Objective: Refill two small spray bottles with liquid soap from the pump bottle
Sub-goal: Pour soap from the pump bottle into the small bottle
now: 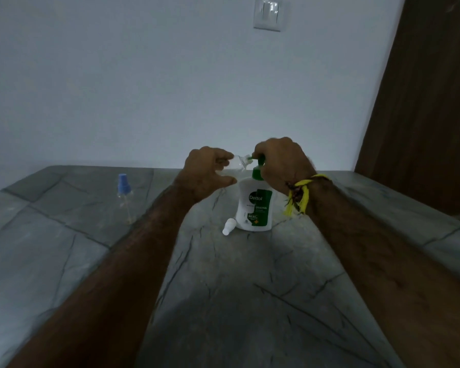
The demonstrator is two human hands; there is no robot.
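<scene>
A white pump bottle (255, 205) with a green label and green pump stands on the grey stone counter (223, 274). My right hand (282, 162) is closed over the pump head from above. My left hand (206, 170) holds a small clear spray bottle (238, 164) tilted sideways, its open neck at the pump spout. That bottle's white spray cap (228, 226) lies on the counter beside the pump bottle's base. A second small clear spray bottle (124, 199) with a blue cap stands upright to the left.
A pale wall rises behind the counter with a switch plate (268, 13) high up. A dark wooden door or panel (425, 102) stands at the right. A yellow thread band (300, 193) is tied round my right wrist.
</scene>
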